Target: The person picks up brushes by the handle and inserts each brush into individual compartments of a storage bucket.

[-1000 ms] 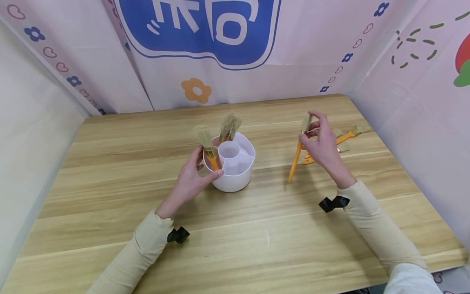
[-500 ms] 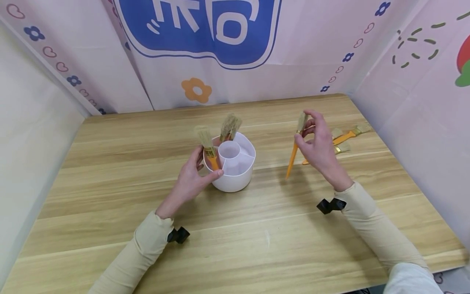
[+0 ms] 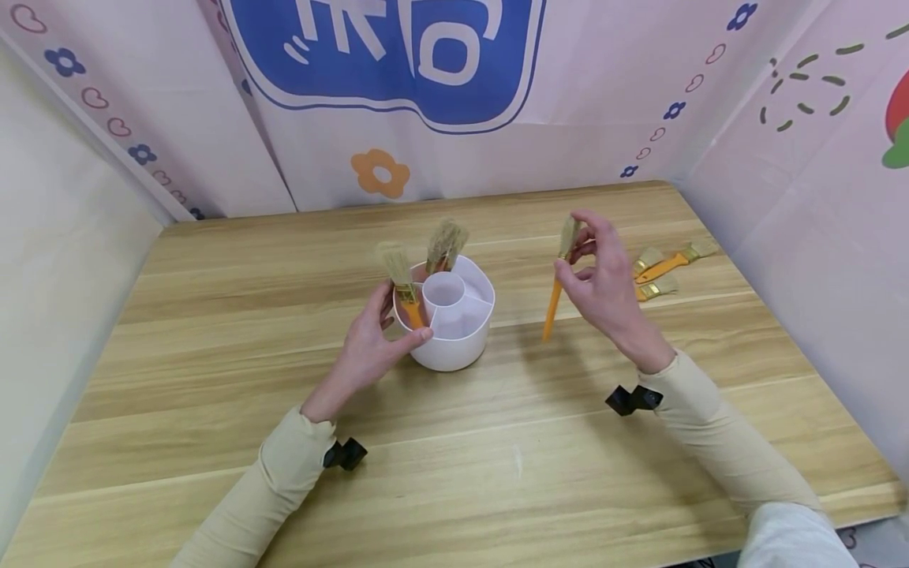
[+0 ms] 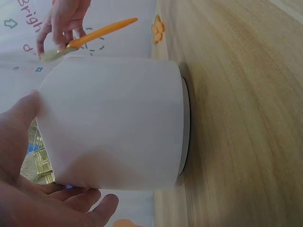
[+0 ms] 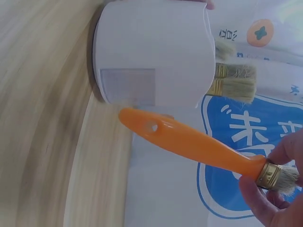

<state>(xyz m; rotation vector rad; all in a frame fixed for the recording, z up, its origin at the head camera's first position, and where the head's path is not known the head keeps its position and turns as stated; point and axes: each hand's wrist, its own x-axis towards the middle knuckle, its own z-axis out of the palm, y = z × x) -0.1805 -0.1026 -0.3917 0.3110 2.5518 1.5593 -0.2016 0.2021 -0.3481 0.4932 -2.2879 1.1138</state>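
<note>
Head: R hand [image 3: 600, 278] w/ 1 brush [image 3: 553, 300]

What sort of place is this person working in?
Probably a makeshift recording booth: a flower-printed backdrop hangs behind a wood-grain table, pale side walls close it in, and black wrist cameras are being worn.

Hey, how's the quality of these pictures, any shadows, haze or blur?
Head view: evenly lit and mostly clear, with a soft shadow on the table near the right hand. Left wrist view: turned sideways, a dim shadow on the white pot beside the left hand. Right wrist view: also sideways, pale and hazy, table grain smeared, the held brush clearer.
</note>
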